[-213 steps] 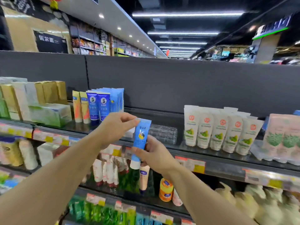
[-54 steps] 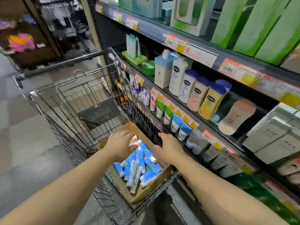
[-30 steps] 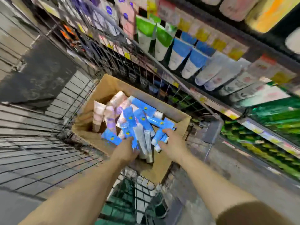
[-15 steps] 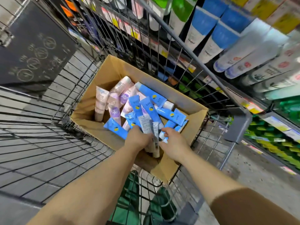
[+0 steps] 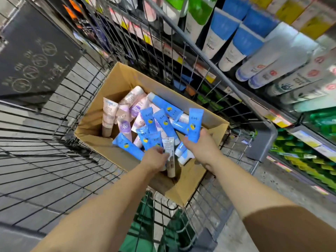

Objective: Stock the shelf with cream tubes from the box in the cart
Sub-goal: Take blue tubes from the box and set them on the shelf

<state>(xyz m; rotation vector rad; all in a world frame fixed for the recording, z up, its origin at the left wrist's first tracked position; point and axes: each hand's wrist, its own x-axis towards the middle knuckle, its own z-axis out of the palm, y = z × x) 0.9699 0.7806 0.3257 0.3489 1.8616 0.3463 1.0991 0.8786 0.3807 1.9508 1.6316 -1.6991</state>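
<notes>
Tube up — mid-frame
My right hand [image 5: 201, 150] has just lifted a blue tube [image 5: 194, 125] from the box [image 5: 190, 180]; left hand [image 5: 156, 158] pinches another — shelving next.

Both forearms bare to above the elbow. Left hand [image 5: 154, 159] and right hand [image 5: 203, 148] ungloved, no rings or watch visible. Brown short sleeve [image 5: 291, 228] covers the right upper arm.

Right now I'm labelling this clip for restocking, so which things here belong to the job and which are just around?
Job:
- right hand, holding an upright blue tube
- left hand, gripping tubes in the pile
- cardboard box
- blue tubes
- cart

Just around:
- pink tubes
- shelved tubes
- green bag
</notes>
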